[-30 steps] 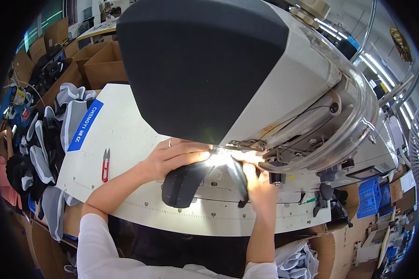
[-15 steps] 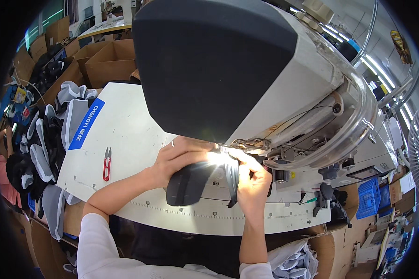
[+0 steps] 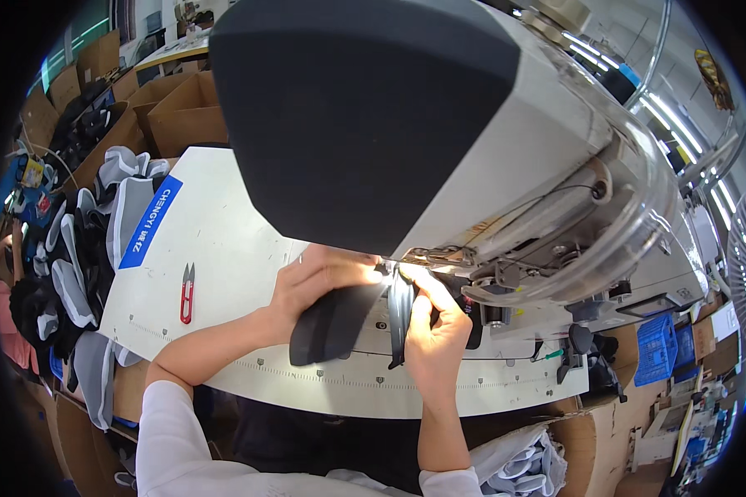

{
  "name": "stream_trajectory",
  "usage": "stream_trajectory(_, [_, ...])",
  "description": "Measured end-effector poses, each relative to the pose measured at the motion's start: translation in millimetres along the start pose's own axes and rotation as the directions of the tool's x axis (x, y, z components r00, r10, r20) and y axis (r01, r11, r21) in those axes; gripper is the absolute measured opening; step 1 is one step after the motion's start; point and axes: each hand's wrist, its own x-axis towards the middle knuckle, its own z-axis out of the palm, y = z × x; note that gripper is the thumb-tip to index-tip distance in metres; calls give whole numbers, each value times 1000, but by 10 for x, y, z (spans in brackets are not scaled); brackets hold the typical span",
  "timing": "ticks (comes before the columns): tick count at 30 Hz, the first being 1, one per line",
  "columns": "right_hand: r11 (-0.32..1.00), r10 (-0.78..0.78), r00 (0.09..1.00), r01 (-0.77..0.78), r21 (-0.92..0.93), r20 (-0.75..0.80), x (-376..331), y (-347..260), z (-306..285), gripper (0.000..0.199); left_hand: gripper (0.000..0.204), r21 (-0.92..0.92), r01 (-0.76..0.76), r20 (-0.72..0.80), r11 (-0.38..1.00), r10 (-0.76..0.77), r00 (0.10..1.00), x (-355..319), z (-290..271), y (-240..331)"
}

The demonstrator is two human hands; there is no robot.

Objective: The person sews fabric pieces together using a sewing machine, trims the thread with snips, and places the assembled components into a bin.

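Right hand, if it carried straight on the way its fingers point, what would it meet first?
The right hand would probably meet the lit metal parts of the sewing machine, just beyond the black fabric it pinches; glare leaves depth unclear.

White glare near my right hand (image 3: 435, 340); ceiling tubes (image 3: 674, 122) lit, table (image 3: 199, 199) bright, front edge bowed, corners black.

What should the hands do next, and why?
Perhaps they should ease the black fabric gently forward under the sewing machine: the right hand pinches its narrow part, and the left hand touches it by the bright spot.
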Motion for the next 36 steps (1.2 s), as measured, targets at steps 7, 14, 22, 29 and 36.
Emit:
stream_trajectory(7, [994, 32, 999, -28, 109, -39, -169, 125, 6, 25, 35, 146, -187, 92, 971, 175, 980, -66, -29, -117])
stream_trajectory(14, [993, 45, 997, -38, 112, -55, -96, -100, 96, 20, 30, -95, 316, 87, 944, -309, 947, 24, -185, -142])
stream_trajectory(22, [970, -215, 977, 213, -119, -6, -82, 225, -105, 17, 36, 86, -191, 125, 978, 179, 976, -4, -121, -151])
stream_trajectory(29, [832, -299, 937, 348, -431, 181, -170, 38, -79, 33, 36, 4, 76, -22, 997, -76, 997, -34, -4, 99])
stream_trajectory(36, [933, -185, 981, 194, -302, 58, -155, 16, 16, 31, 25, 400, -412, 207, 818, 358, 911, -6, -62, -28])
